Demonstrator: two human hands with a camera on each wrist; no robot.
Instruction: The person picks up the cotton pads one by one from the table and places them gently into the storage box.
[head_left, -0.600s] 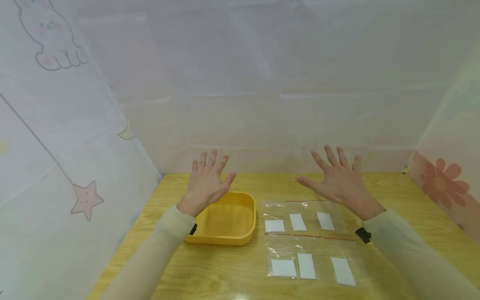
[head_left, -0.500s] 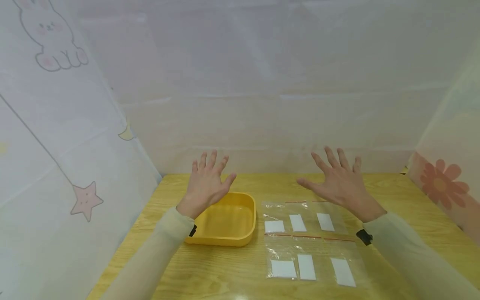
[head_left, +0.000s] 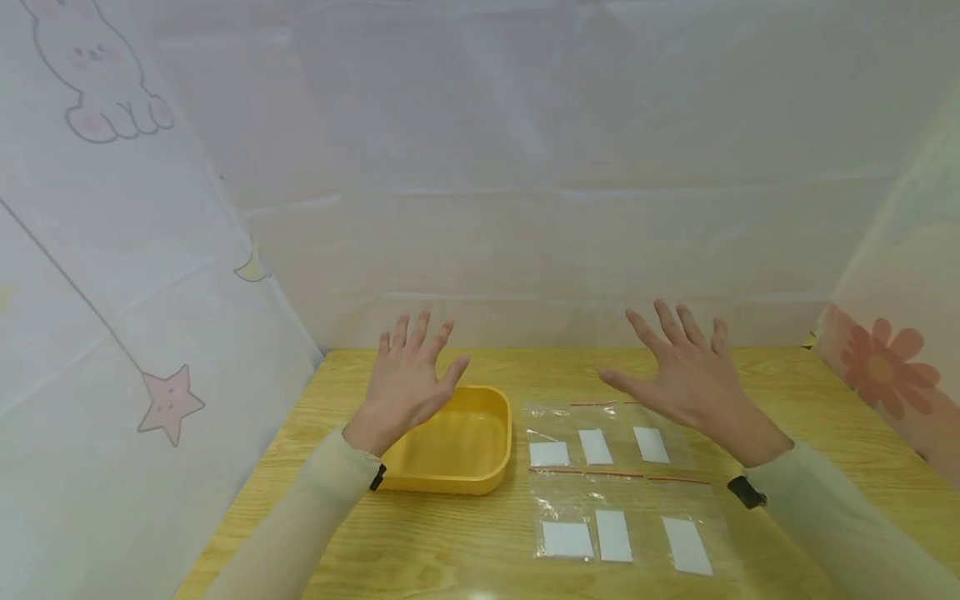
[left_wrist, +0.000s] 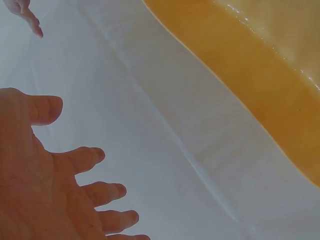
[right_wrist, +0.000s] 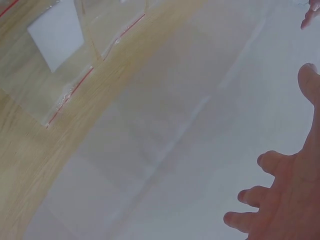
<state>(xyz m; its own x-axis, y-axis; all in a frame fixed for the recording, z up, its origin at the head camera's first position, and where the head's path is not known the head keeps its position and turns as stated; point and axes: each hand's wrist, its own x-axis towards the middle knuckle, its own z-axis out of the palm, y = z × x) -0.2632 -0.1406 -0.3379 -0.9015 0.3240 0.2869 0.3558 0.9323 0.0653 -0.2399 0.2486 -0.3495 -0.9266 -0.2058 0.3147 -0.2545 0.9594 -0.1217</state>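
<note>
Yellow tray (head_left: 459,442) near left hand (head_left: 405,383), bags (head_left: 621,493) near right hand (head_left: 693,385).

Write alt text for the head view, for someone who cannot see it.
A person's left hand and right hand, fingers spread and holding nothing, are held out above a wooden table in front of a pale wall. The left hand partly hides a yellow tray; to the tray's right, clear plastic bags show six white rectangles in two rows of three.

Reads as a screened-off work booth — enclosed on three sides by pale sheeting (head_left: 487,167) printed with rabbit (head_left: 101,71), star (head_left: 172,404) and flower (head_left: 882,368) — and set around a wood-grain tabletop (head_left: 420,542).
</note>
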